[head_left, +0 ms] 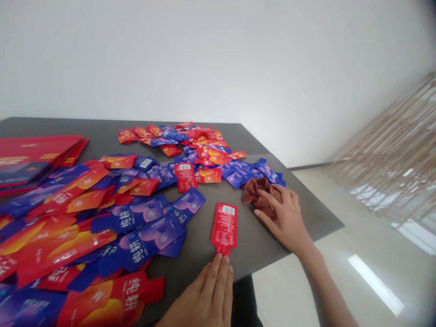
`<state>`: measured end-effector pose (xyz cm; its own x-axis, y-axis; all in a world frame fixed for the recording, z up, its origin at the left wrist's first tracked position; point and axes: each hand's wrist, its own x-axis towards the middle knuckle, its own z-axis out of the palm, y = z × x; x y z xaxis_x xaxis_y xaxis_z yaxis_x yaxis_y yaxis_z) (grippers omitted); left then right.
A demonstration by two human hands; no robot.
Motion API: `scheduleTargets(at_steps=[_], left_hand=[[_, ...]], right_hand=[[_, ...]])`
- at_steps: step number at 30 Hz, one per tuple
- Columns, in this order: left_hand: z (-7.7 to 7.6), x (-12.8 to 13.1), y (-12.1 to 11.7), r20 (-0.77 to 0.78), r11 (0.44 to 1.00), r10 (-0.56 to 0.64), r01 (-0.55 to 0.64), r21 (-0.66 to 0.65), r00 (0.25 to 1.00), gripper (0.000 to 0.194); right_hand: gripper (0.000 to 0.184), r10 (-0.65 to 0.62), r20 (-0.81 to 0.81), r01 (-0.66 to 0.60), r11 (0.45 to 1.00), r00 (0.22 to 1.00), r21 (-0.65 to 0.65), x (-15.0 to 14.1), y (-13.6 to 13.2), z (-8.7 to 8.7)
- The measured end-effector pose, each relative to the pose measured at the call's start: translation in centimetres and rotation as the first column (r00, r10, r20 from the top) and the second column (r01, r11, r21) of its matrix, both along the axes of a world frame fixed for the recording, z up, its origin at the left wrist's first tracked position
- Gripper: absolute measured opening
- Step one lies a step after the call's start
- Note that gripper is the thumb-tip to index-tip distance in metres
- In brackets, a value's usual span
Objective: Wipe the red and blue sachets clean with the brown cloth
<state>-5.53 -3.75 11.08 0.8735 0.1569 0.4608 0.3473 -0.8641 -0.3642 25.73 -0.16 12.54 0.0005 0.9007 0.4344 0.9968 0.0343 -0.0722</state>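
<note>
A red sachet (224, 225) with a barcode and small white print lies back side up on the grey table, its narrow neck pointing toward me. The fingers of my left hand (209, 290) are stretched flat, with their tips pressing on that neck. To the right, a crumpled brown cloth (260, 193) is bunched under my right hand (286, 218). The fingers and thumb of that hand are curled around the cloth, near the table's right edge. The cloth touches the nearest blue sachets (269, 171).
A large heap of red and blue sachets (143, 231) covers the table's left side. A second pile (204, 143) lies further back. Red and blue flat packages (37, 152) are stacked at far left. A white wall (170, 59) stands behind the grey table (316, 213).
</note>
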Motion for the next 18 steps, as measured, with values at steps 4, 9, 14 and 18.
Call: scheduleTargets(at_steps=[4,9,14,18], left_hand=[[-0.2,0.2,-0.2,0.035,1.0,-0.002,0.003,-0.01,0.999,0.039],[-0.6,0.5,-0.1,0.052,0.999,-0.012,0.01,0.032,0.999,0.038],[-0.6,0.5,0.0,0.031,0.999,-0.021,0.019,0.044,0.999,0.038],[-0.4,0.5,-0.1,0.025,0.999,-0.013,0.011,0.049,1.0,0.039]], right_hand=[[0.049,-0.056,0.101,0.059,0.998,0.993,-0.03,-0.9,-0.1,0.0],[0.039,-0.034,0.112,0.028,0.998,0.993,0.047,-0.9,0.6,0.0],[0.042,0.097,-0.005,-0.095,0.984,0.995,0.149,-0.8,-0.5,2.3],[0.044,0.263,0.001,-0.261,0.957,0.965,0.123,-2.0,-2.2,5.0]])
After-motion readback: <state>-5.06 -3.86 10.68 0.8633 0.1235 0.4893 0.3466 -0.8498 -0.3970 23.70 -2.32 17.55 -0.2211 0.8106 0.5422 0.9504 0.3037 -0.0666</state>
